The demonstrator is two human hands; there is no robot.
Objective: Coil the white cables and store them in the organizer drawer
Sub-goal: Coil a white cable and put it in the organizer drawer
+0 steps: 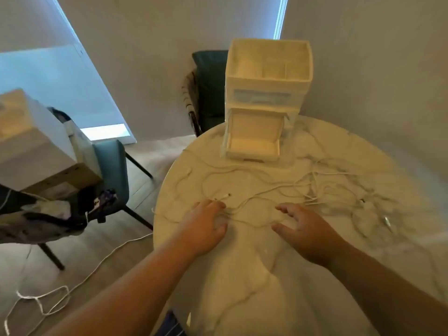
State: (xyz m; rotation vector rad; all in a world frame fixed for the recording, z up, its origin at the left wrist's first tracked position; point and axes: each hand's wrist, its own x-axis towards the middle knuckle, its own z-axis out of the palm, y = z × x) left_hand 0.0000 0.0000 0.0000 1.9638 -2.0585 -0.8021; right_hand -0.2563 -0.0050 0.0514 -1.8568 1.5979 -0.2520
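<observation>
Head view: looks down on a round marble table point(242, 275) close to a wall corner. Shows the white cables point(312, 201) loose and tangled across the middle and right of the tabletop, uncoiled, all outside the drawer point(252, 139). Shows also the cream organizer point(266, 76) upright at the far edge of the table, with an open tray of several compartments on top, a closed translucent front below it, and at the bottom the drawer pulled out toward the camera.

Finds the left hand point(208, 224) palm down on the near-left part of the table, fingers fairly straight with the tips touching a cable strand, thumb held apart, pinching nothing. Places a small connector point(226, 195) just beyond those fingertips. Finds the right hand point(300, 226) near the left one but apart from it, palm down, fingers spread and a little bent, holding nothing; touching the table or only above it, cannot tell because of blur. Leaves a few thin strands between the two hands.

Off the table, shows a white cord point(55, 297) trailing over the floor point(145, 161) at the left, in loose loops. Shows a teal chair point(114, 166) left of the table, loaded with a large box point(36, 146) and dark fabric.
</observation>
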